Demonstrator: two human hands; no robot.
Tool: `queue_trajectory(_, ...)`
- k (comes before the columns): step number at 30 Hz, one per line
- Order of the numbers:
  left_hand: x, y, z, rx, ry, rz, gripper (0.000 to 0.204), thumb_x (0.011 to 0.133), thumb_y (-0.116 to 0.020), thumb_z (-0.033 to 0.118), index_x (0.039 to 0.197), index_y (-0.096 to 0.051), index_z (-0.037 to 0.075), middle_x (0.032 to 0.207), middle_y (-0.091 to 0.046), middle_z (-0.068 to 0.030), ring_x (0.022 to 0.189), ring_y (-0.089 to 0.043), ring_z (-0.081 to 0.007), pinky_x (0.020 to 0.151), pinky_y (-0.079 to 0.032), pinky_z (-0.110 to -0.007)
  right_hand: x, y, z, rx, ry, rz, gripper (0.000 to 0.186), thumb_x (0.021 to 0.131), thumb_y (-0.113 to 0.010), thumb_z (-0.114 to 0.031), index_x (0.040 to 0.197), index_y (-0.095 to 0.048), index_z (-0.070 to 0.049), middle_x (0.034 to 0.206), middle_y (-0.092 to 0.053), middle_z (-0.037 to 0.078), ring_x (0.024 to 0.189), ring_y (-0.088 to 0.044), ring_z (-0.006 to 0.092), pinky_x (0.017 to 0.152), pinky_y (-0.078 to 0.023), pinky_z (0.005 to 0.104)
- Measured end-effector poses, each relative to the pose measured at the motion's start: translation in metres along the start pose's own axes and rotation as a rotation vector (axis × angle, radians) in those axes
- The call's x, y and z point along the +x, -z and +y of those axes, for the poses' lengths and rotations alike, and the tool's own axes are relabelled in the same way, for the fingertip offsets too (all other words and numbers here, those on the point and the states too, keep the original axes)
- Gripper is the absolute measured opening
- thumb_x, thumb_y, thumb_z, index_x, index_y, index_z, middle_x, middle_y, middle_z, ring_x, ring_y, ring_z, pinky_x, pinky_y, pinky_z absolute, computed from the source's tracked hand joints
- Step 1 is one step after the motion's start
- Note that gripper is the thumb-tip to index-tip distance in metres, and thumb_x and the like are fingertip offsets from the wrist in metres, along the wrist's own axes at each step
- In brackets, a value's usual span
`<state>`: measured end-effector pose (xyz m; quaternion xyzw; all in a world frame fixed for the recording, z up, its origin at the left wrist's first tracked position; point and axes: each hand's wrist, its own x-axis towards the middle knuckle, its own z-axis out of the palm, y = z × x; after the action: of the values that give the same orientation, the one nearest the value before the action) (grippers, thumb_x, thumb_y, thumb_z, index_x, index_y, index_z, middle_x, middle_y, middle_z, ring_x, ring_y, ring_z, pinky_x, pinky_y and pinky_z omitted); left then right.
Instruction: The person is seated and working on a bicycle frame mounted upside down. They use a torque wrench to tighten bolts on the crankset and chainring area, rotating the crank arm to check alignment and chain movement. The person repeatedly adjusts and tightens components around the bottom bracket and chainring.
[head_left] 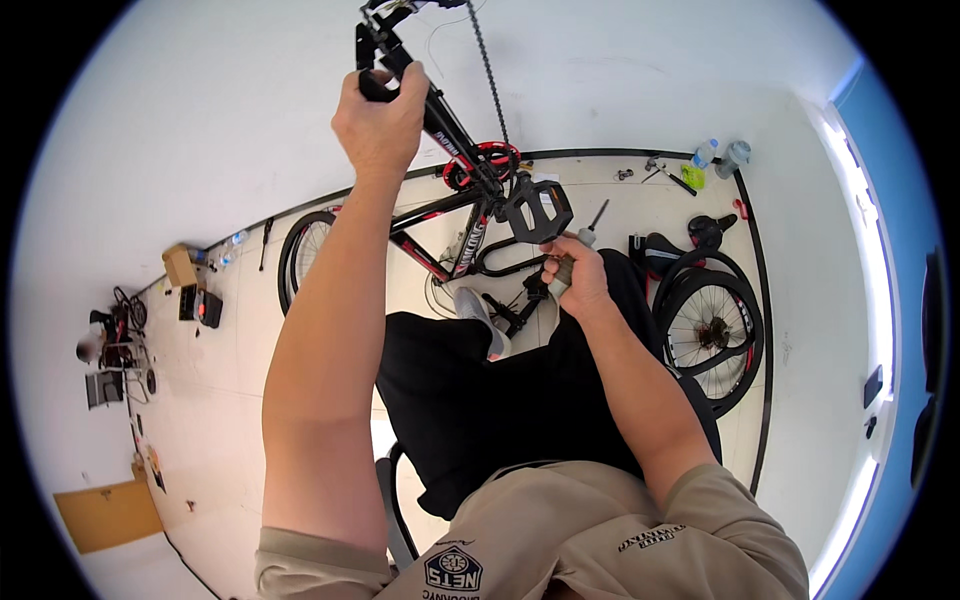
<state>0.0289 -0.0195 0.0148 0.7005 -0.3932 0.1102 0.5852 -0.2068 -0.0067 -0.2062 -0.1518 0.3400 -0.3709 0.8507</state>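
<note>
My left hand [378,118] grips the upper part of a black bicycle frame [450,140] with red and white lettering, held up at a slant. A chain [484,60] hangs beside it, above a red chainring [464,170]. A black pedal [538,210] sits at the frame's lower end. Just under the pedal, my right hand [575,270] is closed on a grey tool [589,237] with a thin metal shaft pointing up and right; some fingertips are near or touching the pedal, which I cannot tell exactly.
Detached wheels [710,340] and a saddle [662,250] lie at the right. Bottles [705,150] and small tools [672,176] line the far edge. An open box [178,268] stands at the left, near another person [100,335] beside a bicycle. A wall [820,250] curves along the right.
</note>
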Motion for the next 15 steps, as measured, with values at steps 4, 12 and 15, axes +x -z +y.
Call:
queue_trajectory(4,0.000,-0.001,0.003,-0.009,0.035,-0.021,0.042,0.072,-0.077,0.039,0.081,-0.063,0.001,0.066,-0.067,-0.0068,0.061,-0.065,-0.0196,0.067,-0.054,-0.032,-0.011,-0.002,-0.017,0.090,0.033,-0.075,0.026,0.090,-0.054,-0.013,0.114,-0.059,-0.006,0.094,-0.064,0.008,0.071,-0.054,0.0176,0.063,-0.047,0.0348)
queue_trajectory(12,-0.003,0.004,0.004,-0.006,0.026,-0.051,0.040,0.073,-0.078,0.038,0.083,-0.063,0.002,0.066,-0.065,-0.0043,0.060,-0.060,-0.0124,0.065,-0.051,-0.027,-0.028,-0.012,-0.032,0.105,0.031,-0.202,0.032,0.083,-0.050,-0.008,0.115,-0.056,-0.005,0.093,-0.058,0.005,0.080,-0.055,0.0201,0.067,-0.048,0.0374)
queue_trajectory(15,-0.002,0.001,0.000,0.016,0.042,-0.056,0.041,0.071,-0.076,0.042,0.080,-0.064,0.004,0.067,-0.070,-0.0074,0.063,-0.069,-0.0256,0.068,-0.056,-0.037,-0.033,-0.018,-0.033,0.085,0.017,-0.200,0.022,0.087,-0.058,-0.012,0.109,-0.057,-0.006,0.092,-0.058,0.005,0.079,-0.056,0.0195,0.063,-0.047,0.0348)
